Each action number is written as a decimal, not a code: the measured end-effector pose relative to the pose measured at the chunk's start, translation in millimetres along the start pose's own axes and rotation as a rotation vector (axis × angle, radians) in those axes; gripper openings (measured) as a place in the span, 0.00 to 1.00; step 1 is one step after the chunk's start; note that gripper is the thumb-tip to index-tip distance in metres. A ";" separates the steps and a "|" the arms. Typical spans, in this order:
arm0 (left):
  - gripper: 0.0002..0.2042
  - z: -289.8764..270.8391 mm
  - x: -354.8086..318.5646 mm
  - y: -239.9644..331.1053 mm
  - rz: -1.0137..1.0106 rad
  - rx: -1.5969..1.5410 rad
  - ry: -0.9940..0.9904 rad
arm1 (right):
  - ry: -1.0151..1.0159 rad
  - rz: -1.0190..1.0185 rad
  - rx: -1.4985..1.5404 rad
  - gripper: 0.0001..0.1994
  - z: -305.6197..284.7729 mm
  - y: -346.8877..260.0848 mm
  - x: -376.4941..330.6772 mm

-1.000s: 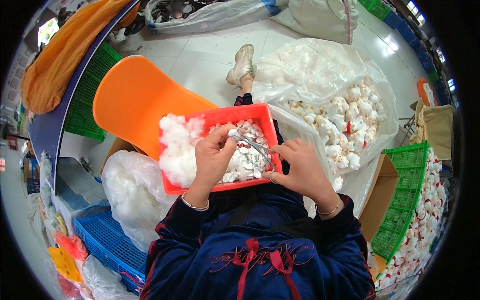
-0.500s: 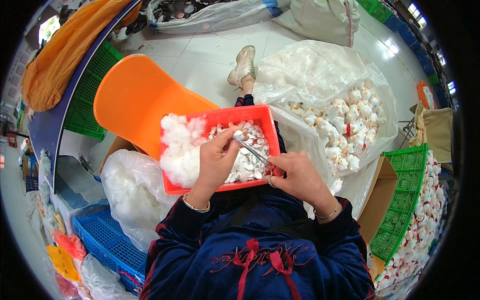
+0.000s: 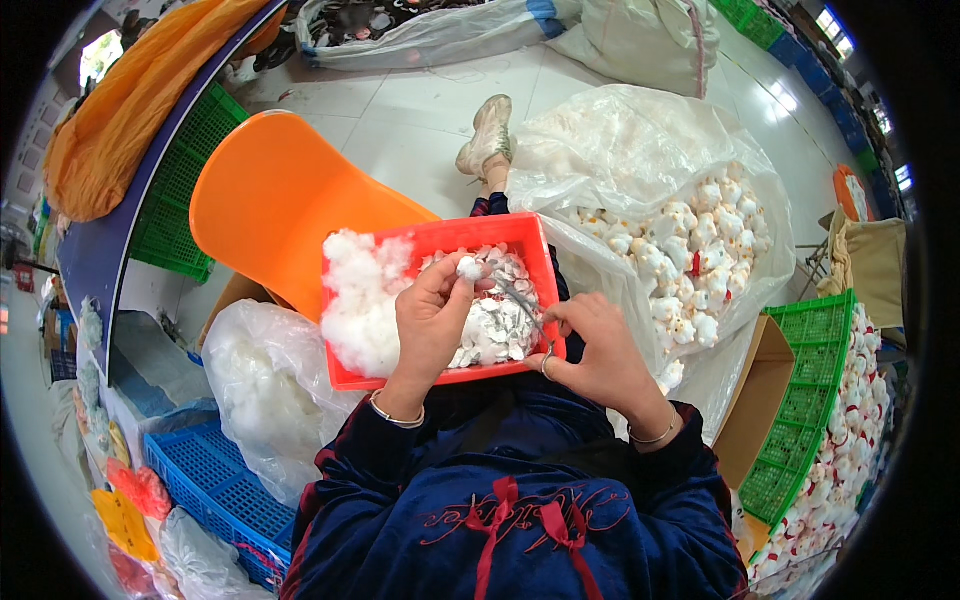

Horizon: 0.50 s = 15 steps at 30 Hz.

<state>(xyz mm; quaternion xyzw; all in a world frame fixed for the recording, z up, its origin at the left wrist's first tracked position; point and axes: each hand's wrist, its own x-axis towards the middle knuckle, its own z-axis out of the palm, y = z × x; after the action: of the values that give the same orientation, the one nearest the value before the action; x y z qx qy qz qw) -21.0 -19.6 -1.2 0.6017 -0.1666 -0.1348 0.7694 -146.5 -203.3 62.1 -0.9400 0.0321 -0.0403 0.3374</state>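
Observation:
A red plastic tray [image 3: 455,376] rests on my lap, with fluffy white stuffing [image 3: 362,300] in its left part and many small white-and-grey pieces [image 3: 496,335] in its right part. Over the tray, my left hand [image 3: 428,330] pinches a small rounded white piece [image 3: 469,267] between thumb and fingers. My right hand [image 3: 602,352] grips slim metal forceps [image 3: 521,301] by the handle end, at the tray's right edge. The forceps slant up and left toward the white piece. They are blurred, and whether their tip is inside the piece I cannot tell.
An orange chair [image 3: 265,200] stands beyond the tray to the left. On the right lies a clear plastic bag [image 3: 640,130] of small white stuffed figures [image 3: 690,250]. A bag of stuffing [image 3: 265,385] and a blue crate [image 3: 215,480] sit left; a green crate [image 3: 805,390] stands right.
My right hand has turned and its fingers have shifted on the forceps, which now point more steeply. My left hand still pinches the white piece, which now shows rounder.

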 end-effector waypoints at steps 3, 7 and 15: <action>0.12 2.9 0.1 1.9 -0.015 -0.038 0.013 | 0.095 -0.073 -0.077 0.24 3.5 2.3 4.1; 0.12 3.7 1.0 4.8 -0.016 -0.039 0.017 | -0.041 0.023 -0.126 0.20 5.5 1.8 3.2; 0.12 1.9 -1.1 -0.2 0.045 0.134 0.004 | -0.160 0.016 0.106 0.13 0.5 6.6 7.4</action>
<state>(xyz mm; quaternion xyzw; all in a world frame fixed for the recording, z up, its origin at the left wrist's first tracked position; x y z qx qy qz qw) -22.8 -20.9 -1.1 0.6481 -0.1872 -0.1047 0.7308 -139.2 -208.7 57.9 -0.9206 0.0105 0.0359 0.3886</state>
